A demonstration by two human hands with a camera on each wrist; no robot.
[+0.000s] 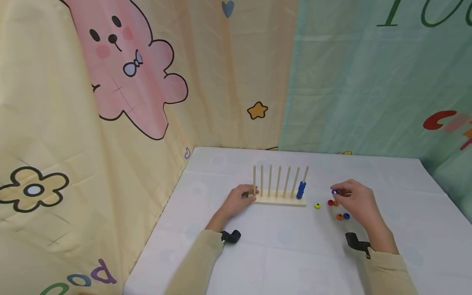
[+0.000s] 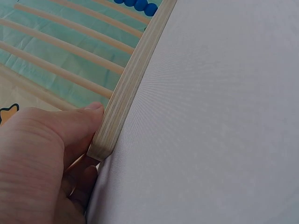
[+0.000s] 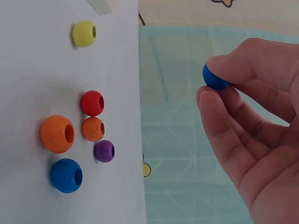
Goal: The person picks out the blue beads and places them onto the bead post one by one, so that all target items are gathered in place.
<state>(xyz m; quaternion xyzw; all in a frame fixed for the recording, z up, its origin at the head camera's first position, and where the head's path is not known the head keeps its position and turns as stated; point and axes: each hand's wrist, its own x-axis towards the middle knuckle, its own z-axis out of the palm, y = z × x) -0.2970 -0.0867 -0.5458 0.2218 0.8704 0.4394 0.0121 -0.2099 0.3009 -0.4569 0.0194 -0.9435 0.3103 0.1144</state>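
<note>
A pale wooden bead stand [image 1: 280,200] with a row of upright pegs rests on the table. Several blue beads [image 1: 301,190] are stacked on its rightmost peg, and the other pegs carry no beads. My left hand [image 1: 236,201] grips the left end of the stand's base, its thumb against the wood in the left wrist view. Off to the right of the stand, my right hand [image 1: 357,201] pinches a blue bead [image 3: 215,80] between thumb and fingertips, above the table. Which way that bead's hole faces cannot be told in the right wrist view.
Loose beads lie on the white-covered table [image 1: 287,254] by my right hand: yellow [image 3: 83,34], red [image 3: 90,103], large-looking orange [image 3: 55,134], another orange [image 3: 92,129], purple [image 3: 103,151] and blue [image 3: 63,176]. Printed curtains [image 1: 236,73] hang behind the table.
</note>
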